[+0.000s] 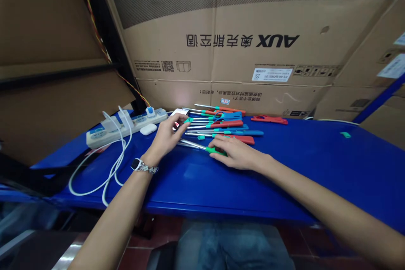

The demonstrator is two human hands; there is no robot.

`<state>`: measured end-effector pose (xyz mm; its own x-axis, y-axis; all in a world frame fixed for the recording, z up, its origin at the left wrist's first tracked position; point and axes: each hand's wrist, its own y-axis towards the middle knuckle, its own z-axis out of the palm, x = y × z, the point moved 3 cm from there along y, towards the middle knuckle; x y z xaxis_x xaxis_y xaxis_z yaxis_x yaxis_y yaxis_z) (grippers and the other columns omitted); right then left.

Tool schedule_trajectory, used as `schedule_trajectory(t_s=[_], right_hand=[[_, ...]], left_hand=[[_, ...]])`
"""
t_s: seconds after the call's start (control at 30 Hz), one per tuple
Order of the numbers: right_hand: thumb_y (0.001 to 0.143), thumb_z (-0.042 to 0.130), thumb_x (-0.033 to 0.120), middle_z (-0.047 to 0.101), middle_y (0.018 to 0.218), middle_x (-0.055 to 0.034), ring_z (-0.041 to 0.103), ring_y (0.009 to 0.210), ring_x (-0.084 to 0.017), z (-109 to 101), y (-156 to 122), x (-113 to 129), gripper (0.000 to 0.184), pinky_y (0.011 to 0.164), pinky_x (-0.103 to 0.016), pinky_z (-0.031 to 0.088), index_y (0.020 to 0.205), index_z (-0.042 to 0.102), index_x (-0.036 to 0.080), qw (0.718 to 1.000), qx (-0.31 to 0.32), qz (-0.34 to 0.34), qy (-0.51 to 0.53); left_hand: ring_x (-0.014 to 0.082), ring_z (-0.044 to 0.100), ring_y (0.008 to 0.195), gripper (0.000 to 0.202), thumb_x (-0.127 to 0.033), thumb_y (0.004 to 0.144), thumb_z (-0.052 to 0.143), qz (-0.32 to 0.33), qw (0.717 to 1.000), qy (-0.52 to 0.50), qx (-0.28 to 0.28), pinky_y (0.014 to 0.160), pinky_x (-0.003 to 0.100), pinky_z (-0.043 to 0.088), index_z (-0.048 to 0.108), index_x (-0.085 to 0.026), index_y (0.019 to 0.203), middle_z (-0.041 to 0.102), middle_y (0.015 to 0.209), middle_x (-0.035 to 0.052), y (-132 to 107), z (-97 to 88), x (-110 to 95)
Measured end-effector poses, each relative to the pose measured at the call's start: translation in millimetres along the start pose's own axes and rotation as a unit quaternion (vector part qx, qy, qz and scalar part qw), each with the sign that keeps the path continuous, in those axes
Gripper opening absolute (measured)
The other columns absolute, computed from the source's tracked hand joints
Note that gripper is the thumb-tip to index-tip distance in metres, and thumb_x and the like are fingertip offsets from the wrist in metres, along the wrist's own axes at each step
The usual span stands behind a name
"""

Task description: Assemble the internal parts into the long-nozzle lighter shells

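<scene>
My left hand [167, 135] pinches a small teal-green plastic piece [188, 120] between thumb and fingertips, above the left ends of the metal rods. My right hand [234, 152] is closed round the handle of a green long-necked lighter [215, 150], its metal rod pointing left on the table; the palm and fingers hide part of the handle. Behind the hands lie several more such lighters in a loose pile, among them a red one [226, 124], a blue one [253, 133] and an orange one [230, 110]. Another small teal piece [201, 137] rests by the rods.
At the left of the blue table [300, 156], a white power strip [126, 126] carries plugs and looping white cables [118, 162]. Beside it sits a white earbud case [148, 129]. A red handle part [269, 119] and a teal scrap [345, 135] lie right. Cardboard [234, 17] stands behind.
</scene>
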<state>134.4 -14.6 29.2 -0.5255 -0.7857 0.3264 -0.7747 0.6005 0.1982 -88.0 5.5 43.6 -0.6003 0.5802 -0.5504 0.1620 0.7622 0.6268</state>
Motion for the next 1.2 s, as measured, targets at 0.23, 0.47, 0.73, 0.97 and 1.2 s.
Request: schedule_trajectory(t_s=[0.23, 0.47, 0.73, 0.97, 1.2], right_hand=[[0.099, 0.044, 0.032, 0.063, 0.105, -0.0105, 0.06, 0.094, -0.022, -13, -20, -16, 0.024, 0.083, -0.037, 0.047, 0.108, 0.062, 0.018, 0.998, -0.048, 0.048, 0.019], [0.099, 0.044, 0.033, 0.066, 0.103, -0.0098, 0.059, 0.099, -0.023, -10, -27, -18, 0.026, 0.088, -0.039, 0.047, 0.106, 0.064, 0.018, 0.993, -0.075, 0.054, 0.071], [0.101, 0.041, 0.035, 0.067, 0.1, -0.0079, 0.059, 0.099, -0.023, -6, -25, -16, 0.028, 0.094, -0.041, 0.045, 0.099, 0.064, 0.019, 0.992, -0.071, 0.054, 0.094], [0.101, 0.04, 0.036, 0.066, 0.098, -0.0073, 0.059, 0.094, -0.022, -6, -24, -14, 0.029, 0.091, -0.038, 0.046, 0.096, 0.063, 0.019, 0.99, -0.075, 0.06, 0.099], [0.101, 0.041, 0.035, 0.067, 0.096, -0.0065, 0.059, 0.089, -0.02, 0, -21, -11, 0.028, 0.087, -0.034, 0.046, 0.096, 0.063, 0.018, 0.985, -0.077, 0.081, 0.132]], left_hand=[[0.0142, 0.052, 0.067, 0.03, -0.041, 0.093, 0.052, -0.077, 0.986, -0.141, -0.041, 0.062, 0.025, 0.043, 0.066, -0.018, 0.107, 0.059, 0.079, 0.0018, 3, 2.9, 15], [0.0133, 0.043, 0.06, 0.013, -0.025, 0.077, 0.054, -0.192, 0.896, -0.399, -0.036, 0.054, 0.023, 0.04, 0.064, -0.017, 0.078, 0.043, 0.064, -0.0009, 3, 24.9, 24], [0.0122, 0.043, 0.062, 0.014, -0.02, 0.077, 0.052, -0.198, 0.888, -0.414, -0.03, 0.053, 0.02, 0.041, 0.065, -0.016, 0.077, 0.047, 0.071, 0.0007, 2, 31.9, 22], [0.0135, 0.047, 0.066, 0.015, -0.025, 0.079, 0.052, -0.191, 0.903, -0.384, -0.028, 0.056, 0.023, 0.043, 0.065, -0.018, 0.081, 0.051, 0.077, 0.0012, 1, 37.7, 25], [0.0128, 0.05, 0.067, 0.027, -0.042, 0.088, 0.058, -0.166, 0.912, -0.376, -0.019, 0.062, 0.024, 0.046, 0.07, -0.017, 0.091, 0.054, 0.076, 0.0005, -1, 46.3, 15]])
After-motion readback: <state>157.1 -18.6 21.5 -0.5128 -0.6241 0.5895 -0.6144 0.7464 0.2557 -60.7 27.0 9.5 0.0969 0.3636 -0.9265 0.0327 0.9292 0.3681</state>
